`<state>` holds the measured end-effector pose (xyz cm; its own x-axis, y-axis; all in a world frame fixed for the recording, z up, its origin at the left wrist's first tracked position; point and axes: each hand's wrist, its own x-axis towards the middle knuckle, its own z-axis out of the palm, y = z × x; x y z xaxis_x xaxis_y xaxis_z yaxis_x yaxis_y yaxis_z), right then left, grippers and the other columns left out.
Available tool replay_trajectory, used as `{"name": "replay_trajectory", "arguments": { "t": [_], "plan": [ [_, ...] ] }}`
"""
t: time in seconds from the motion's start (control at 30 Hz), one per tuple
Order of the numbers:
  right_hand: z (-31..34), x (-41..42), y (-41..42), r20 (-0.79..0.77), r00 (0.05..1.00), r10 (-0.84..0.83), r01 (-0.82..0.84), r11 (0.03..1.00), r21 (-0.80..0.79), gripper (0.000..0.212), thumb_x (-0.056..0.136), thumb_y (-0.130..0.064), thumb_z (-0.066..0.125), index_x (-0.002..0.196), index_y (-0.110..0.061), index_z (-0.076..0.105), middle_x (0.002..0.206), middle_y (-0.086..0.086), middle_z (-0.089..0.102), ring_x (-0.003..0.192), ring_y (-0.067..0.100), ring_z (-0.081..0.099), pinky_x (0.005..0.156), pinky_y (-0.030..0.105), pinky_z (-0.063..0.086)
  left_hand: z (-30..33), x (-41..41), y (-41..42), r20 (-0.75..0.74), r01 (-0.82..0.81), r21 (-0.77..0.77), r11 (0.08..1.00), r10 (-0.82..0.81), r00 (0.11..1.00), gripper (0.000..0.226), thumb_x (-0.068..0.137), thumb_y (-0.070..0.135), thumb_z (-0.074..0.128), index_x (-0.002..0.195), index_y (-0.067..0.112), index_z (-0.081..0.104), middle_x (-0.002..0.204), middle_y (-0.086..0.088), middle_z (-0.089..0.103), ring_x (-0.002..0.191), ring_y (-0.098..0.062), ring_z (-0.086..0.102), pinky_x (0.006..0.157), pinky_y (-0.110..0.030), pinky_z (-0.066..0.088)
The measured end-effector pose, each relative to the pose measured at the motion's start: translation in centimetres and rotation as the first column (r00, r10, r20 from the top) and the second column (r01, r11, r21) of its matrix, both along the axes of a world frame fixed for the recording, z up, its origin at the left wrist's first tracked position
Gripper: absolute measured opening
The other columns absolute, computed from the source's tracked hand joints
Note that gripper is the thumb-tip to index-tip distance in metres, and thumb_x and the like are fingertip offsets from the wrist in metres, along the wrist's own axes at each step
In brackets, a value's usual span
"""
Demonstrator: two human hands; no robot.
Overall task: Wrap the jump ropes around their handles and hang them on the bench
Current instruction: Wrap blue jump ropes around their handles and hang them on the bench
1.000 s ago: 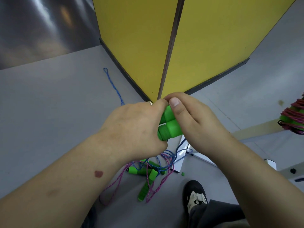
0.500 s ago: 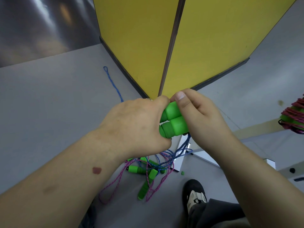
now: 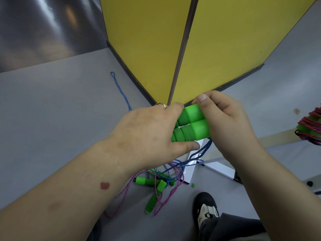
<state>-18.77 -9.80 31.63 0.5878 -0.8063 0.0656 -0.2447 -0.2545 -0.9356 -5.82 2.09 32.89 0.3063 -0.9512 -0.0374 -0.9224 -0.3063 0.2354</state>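
Two green jump-rope handles (image 3: 192, 126) lie side by side between my hands at mid frame. My left hand (image 3: 147, 134) grips their left ends, and my right hand (image 3: 227, 122) pinches their right ends. A blue rope (image 3: 202, 153) hangs from the handles down to the floor. Below lies a tangle of more green handles (image 3: 152, 188) with pink rope (image 3: 166, 200) and blue rope. At the right edge a wound bundle of pink rope on green handles (image 3: 311, 126) hangs on the pale bench rail (image 3: 278, 139).
A yellow panel corner (image 3: 173, 49) with a dark base stands straight ahead. A stretch of blue rope (image 3: 121, 91) runs across the grey floor to the left. My shoe (image 3: 206, 209) is at the lower right, beside white bench legs (image 3: 218, 168).
Both hands slid apart along the handles, so more green shows between them. My right hand moved right and slightly up; the blue rope now hangs more visibly below it.
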Motion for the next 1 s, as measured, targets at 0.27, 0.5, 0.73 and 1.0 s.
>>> {"name": "replay_trajectory", "arguments": {
  "t": [0.27,0.5,0.73,1.0],
  "plan": [
    [0.0,0.0,-1.0,0.216,0.976,-0.024,-0.105,0.817,0.566,0.052,0.101,-0.059,0.037,0.093,-0.017,0.067,0.071,0.007,0.057,0.056,0.02,0.049,0.055,0.029,0.035,0.4,1.3,0.2,-0.227,-0.009,-0.016,1.0,0.005,0.974,0.057,0.069,0.088,0.048,0.097,0.039,0.046,0.078,0.01,0.055,0.071,-0.007,0.055,0.057,-0.033,0.039],
    [-0.9,0.1,-0.5,-0.151,0.987,-0.055,0.071,0.992,0.103,0.049,0.104,-0.052,0.03,0.069,-0.02,0.042,0.057,-0.005,0.041,0.051,0.015,0.033,0.056,0.033,0.028,0.0,2.3,-0.1,-0.47,-0.231,-0.105,0.967,0.157,0.868,0.053,0.071,0.084,0.06,0.102,0.04,0.059,0.079,0.011,0.066,0.073,-0.007,0.063,0.068,-0.037,0.055],
    [-0.5,-0.5,0.7,-0.693,0.706,0.146,-0.462,0.836,-0.295,0.033,0.104,-0.045,0.031,0.08,-0.023,0.038,0.068,-0.001,0.049,0.066,0.024,0.05,0.06,0.043,0.042,0.0,2.7,0.1,-0.231,-0.322,0.039,0.946,0.322,0.918,0.057,0.074,0.083,0.062,0.106,0.036,0.057,0.085,0.01,0.06,0.078,-0.015,0.057,0.061,-0.032,0.044],
    [2.3,-2.0,-1.1,-0.687,0.641,0.343,-0.57,0.812,-0.127,0.031,0.097,-0.046,0.048,0.082,-0.021,0.057,0.063,-0.007,0.047,0.057,0.009,0.042,0.055,0.031,0.037,0.0,2.4,-0.1,-0.101,-0.217,0.148,0.965,0.233,0.967,0.055,0.071,0.08,0.07,0.096,0.034,0.053,0.079,0.009,0.055,0.07,-0.011,0.051,0.056,-0.031,0.034]
  ]
}}
